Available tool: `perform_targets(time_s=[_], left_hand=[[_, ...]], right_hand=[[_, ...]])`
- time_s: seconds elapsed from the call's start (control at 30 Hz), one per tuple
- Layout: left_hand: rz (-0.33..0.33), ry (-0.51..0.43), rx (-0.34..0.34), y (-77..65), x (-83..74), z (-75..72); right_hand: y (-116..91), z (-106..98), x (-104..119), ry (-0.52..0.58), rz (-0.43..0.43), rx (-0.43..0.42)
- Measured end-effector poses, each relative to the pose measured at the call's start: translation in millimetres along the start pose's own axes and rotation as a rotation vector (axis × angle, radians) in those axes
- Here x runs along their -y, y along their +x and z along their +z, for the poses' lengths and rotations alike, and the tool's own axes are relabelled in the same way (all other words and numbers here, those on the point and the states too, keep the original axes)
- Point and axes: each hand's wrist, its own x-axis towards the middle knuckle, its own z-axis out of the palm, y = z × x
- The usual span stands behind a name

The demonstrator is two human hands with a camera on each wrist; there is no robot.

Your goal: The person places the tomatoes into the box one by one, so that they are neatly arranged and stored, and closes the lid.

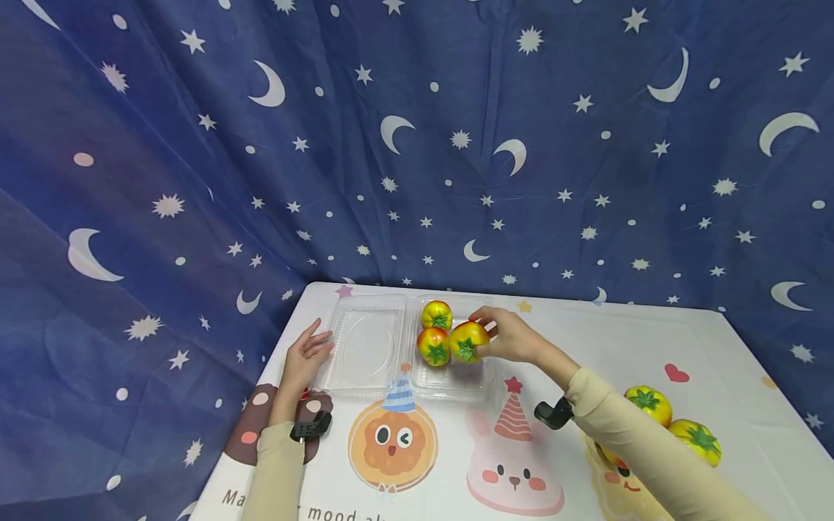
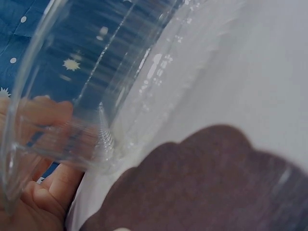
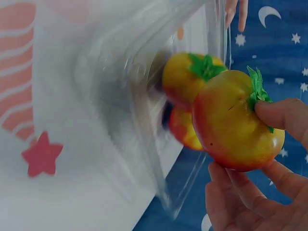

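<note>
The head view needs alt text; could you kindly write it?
A right hand holds a yellow-red fruit at an open clear plastic box holding two more fruits; the left hand is at the box's left edge. Further fruits lie on the table at right.

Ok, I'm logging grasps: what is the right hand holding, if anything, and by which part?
The right hand holds a yellow-red fruit, thumb against its green leafy top, fingers on the opposite side.
</note>
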Motion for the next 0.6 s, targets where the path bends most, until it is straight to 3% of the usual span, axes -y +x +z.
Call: perform_targets(time_s=[0.43, 0.6], left_hand=[[-0.005, 0.011, -0.011, -0.1, -1.6, 1.8], [-0.015, 0.012, -0.012, -1.0, -1.1, 1.9]], right_hand=[[5.8, 26.8, 10.3, 0.061, -0.102, 0.067], [6.8, 36.1, 10.9, 0.016, -0.14, 0.099]])
